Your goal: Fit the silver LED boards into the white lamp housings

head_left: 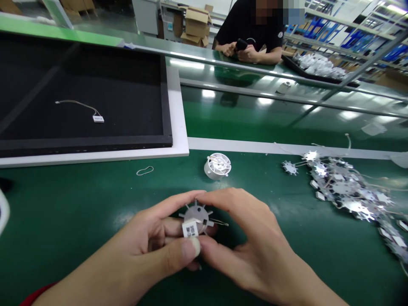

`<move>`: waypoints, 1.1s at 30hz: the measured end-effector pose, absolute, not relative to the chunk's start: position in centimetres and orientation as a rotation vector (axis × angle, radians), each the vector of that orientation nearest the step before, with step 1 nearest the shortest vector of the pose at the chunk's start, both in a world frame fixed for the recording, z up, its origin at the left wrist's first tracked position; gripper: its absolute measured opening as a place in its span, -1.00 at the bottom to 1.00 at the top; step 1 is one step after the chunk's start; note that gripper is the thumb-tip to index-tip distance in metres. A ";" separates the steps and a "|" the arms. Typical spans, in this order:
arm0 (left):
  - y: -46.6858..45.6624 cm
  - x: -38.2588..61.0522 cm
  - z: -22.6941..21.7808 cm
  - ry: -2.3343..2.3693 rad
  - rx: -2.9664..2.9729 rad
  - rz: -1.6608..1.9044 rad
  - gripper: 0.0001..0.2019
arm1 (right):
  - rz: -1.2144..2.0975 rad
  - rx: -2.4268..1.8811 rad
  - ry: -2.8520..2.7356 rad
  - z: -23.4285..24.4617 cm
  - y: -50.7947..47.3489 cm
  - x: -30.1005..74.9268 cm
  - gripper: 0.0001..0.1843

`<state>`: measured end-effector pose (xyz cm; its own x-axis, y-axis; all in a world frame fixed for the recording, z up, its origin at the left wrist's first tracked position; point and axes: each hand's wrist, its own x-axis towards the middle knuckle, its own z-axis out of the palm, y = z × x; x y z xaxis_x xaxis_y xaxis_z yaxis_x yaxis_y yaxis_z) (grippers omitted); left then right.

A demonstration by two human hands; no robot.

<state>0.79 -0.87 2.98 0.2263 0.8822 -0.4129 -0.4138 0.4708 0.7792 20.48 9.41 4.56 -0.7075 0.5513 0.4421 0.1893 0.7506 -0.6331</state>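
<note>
Between my two hands is a small grey metal disc (193, 213) with thin spokes around its rim. A white block (190, 229) with a printed code label lies against the disc, and a thin wire sticks out to the right. My left hand (149, 242) is closed on these parts, its thumb pressing at the block's lower edge. My right hand (251, 233) curls round the other side, fingertips at the disc's top and lower right; its grip is partly hidden. Just beyond my hands, a round white plastic housing (218, 166) with inner ribs rests on the green table (79, 204).
Several similar spoked discs with wires lie heaped in a pile (344, 187) at the right. A pale loop (145, 171) lies left of the housing. The white-edged black tray (178, 123) holds a wired white block (98, 119). Across the table, a person (248, 34) holds a dark object.
</note>
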 end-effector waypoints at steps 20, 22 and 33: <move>0.3 0.7 3.6 0.877 0.554 1.062 -0.62 | 1.933 -0.799 -1.870 6.1 9.4 20.7 -0.66; 0.2 0.6 3.5 0.854 0.530 1.069 -0.68 | 2.040 -0.779 -1.785 5.9 9.5 20.8 -0.73; 0.4 0.0 4.3 0.750 0.298 1.022 -0.77 | 2.141 -0.919 -1.700 5.8 9.7 20.3 -0.84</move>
